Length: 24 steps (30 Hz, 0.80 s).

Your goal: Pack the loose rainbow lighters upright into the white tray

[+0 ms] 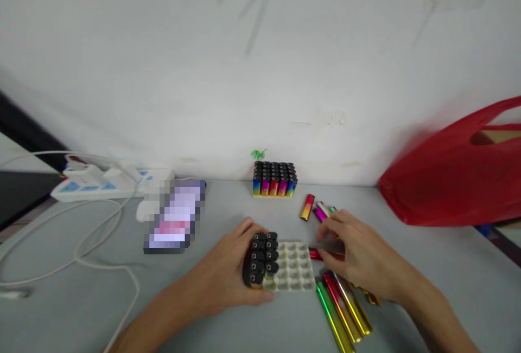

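Note:
A pale moulded tray with rows of round-cornered pockets lies in front of me. Its left end carries several black-topped lighters standing upright, while the pockets to the right show bare. My left hand is wrapped round that left end, thumb along the near edge. Beside the tray's right edge, my right hand curves over a red lighter lying flat. Thumb and index finger are apart there, the thumb against the lighter; the other fingertips are partly hidden. Nearer me lie several shiny green, red and gold lighters.
Behind the tray, a full block of colourful lighters stands near the wall. A red-yellow lighter and others lie right of it. A phone, a power strip and white cables are left; a red bag is right.

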Each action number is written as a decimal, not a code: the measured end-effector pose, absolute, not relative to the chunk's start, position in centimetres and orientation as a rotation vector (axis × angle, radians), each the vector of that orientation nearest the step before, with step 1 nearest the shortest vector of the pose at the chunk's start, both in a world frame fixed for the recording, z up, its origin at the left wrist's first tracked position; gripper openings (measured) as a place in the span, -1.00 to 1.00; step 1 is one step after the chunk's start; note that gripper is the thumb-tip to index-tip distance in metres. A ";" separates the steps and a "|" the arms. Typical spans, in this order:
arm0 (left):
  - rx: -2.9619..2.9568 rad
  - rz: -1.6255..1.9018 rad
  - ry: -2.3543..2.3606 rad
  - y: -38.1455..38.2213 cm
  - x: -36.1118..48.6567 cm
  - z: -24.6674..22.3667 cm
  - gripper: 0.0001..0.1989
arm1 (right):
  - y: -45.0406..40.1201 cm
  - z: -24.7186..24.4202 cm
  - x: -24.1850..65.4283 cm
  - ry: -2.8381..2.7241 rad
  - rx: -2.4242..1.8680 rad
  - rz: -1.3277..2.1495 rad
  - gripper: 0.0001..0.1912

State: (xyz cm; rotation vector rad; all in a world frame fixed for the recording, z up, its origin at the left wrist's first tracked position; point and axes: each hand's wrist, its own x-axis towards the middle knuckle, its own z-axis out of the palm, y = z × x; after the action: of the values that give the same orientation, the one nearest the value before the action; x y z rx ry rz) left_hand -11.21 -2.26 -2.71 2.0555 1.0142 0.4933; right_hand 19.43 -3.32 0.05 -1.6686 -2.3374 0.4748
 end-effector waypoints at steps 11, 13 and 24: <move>2.061 0.517 0.992 -2.2 -11.4 -3.1 -0.33 | -3.0 -1.7 19.6 -2.268 -1.484 0.583 -0.90; 2.065 0.516 0.992 -2.2 -11.3 -3.0 -0.31 | -3.1 -1.6 18.9 -2.112 -1.481 0.627 -0.87; 2.074 0.523 1.026 -2.4 -10.9 -2.9 -0.36 | -5.8 -1.8 12.7 -1.033 -0.962 1.480 -0.66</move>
State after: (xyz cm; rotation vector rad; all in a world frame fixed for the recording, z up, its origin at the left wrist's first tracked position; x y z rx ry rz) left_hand -10.87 -2.45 -2.90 2.0742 1.0264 0.5231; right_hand 12.69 -5.83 -1.79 -0.9617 -1.0328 1.4796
